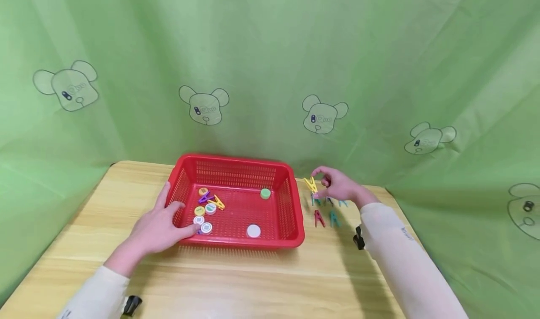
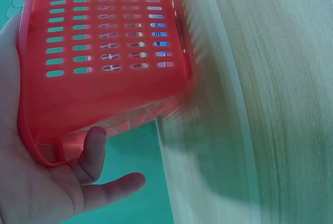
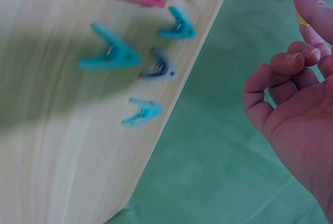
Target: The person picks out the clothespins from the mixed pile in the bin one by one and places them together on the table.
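Yellow clothespin (image 1: 311, 185): hung above the desk (image 1: 270, 281), right of the red basket (image 1: 234, 157), pinched between the right hand's (image 1: 340, 186) thumb and forefinger. I judged sorting part-done: five loose clothespins (image 1: 319, 218) lay on the desk, at least two among bottle caps (image 1: 253, 231) inside. Left hand (image 1: 155, 230): spread wide, touching the basket.

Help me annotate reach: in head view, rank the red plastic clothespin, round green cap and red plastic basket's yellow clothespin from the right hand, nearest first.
1. Red clothespin, lower left of right hand.
2. Green cap, right side of basket.
3. Yellow clothespin, left of basket's middle.
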Motion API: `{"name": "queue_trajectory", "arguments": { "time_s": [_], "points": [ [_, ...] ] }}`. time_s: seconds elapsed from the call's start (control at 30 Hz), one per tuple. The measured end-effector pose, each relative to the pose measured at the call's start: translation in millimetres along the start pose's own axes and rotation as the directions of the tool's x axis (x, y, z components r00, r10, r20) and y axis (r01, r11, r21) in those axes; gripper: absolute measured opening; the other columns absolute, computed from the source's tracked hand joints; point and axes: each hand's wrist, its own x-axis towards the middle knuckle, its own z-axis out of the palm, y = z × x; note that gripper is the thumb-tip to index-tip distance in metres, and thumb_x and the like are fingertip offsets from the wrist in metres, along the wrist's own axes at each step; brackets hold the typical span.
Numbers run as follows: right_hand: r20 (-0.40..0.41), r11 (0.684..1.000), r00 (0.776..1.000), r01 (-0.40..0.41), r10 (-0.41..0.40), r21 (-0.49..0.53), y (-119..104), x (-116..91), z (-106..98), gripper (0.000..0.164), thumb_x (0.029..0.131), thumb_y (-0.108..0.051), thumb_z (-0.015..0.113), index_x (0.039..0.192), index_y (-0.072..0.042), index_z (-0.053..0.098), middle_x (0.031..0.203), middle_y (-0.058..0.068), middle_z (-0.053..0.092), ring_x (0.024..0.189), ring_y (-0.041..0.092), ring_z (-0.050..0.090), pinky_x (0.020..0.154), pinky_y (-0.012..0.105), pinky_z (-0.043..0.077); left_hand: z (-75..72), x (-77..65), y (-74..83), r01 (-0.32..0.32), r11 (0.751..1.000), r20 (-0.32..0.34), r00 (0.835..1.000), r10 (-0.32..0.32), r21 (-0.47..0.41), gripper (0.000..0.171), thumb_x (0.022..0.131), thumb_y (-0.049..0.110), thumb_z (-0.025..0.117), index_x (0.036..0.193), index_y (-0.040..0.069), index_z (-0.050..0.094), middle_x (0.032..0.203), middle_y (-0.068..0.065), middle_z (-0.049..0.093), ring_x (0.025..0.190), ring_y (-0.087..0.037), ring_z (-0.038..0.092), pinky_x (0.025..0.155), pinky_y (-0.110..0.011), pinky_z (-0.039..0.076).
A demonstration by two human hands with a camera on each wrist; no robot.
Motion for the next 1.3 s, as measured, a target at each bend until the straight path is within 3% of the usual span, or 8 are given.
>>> {"name": "queue_trajectory", "arguments": {
  "time_s": [0.43, 0.83, 1.3],
  "points": [
    [-0.003, 0.999, 0.999, -0.045, 0.045, 0.022, 32, -34, -13, 0.064, 0.079, -0.004, 0.084, 0.132, 0.004, 0.048, 0.072, 0.004, 0.039, 0.065, 0.019, 0.038, 0.07, 0.038, 0.042, -3.1, -0.3, 3.0, -0.001, 1.0, 0.014, 1.0, 0.001, -0.004, 0.092, 0.078, 0.066, 0.072, 0.137, -0.002, 0.055, 0.163, -0.022, 0.001, 0.12, -0.049, 0.048, 0.073, -0.054, 0.056],
    [-0.041, 0.999, 0.998, -0.045, 0.043, -0.028, 62, -63, -14, 0.056, 0.081, -0.008, 0.083, 0.127, 0.0, 0.052, 0.074, 0.006, 0.04, 0.067, 0.021, 0.039, 0.068, 0.038, 0.037, -2.8, -1.7, 3.2, 0.006, 1.0, 0.023, 1.0, -0.007, 0.002, 0.092, 0.079, 0.067, 0.071, 0.137, -0.002, 0.055, 0.163, -0.023, -0.001, 0.121, -0.051, 0.047, 0.075, -0.056, 0.055],
    [-0.039, 0.995, 0.995, -0.088, 0.089, 0.036, 96, -92, -10, 0.06, 0.08, -0.004, 0.083, 0.13, -0.001, 0.05, 0.071, 0.003, 0.037, 0.064, 0.017, 0.037, 0.071, 0.037, 0.038, -3.0, -2.8, 5.2, 0.015, 1.0, 0.036, 0.999, -0.015, 0.007, 0.095, 0.079, 0.071, 0.068, 0.137, -0.002, 0.054, 0.164, -0.023, -0.002, 0.118, -0.052, 0.05, 0.074, -0.056, 0.055]
  ]
}}
